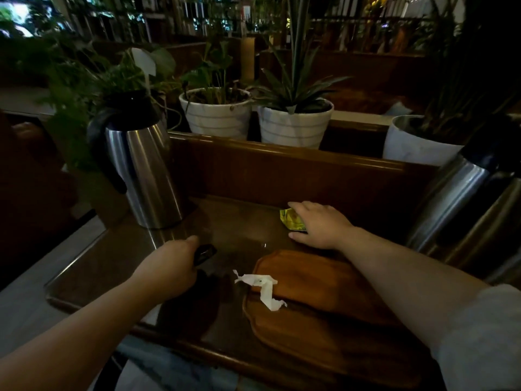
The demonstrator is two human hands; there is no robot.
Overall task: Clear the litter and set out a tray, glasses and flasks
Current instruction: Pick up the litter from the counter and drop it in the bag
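On a dark glossy wooden table (118, 266), my left hand (169, 266) is closed around a small dark object (205, 253) near the middle. Further back, my right hand (321, 224) lies over a yellow-green wrapper (291, 220), fingers curled on it. A crumpled white paper scrap (263, 289) lies across the left rim of a brown wooden tray (324, 334) at the front right. A steel flask (138, 170) with a black handle stands at the table's back left. Two more steel flasks (462, 210) lean in at the right edge.
A wooden partition (282, 165) rises behind the table. Above it stand white striped plant pots (217, 114) (293, 122) and another white pot (414, 142) at the right. Leafy plants fill the back left. The light is dim.
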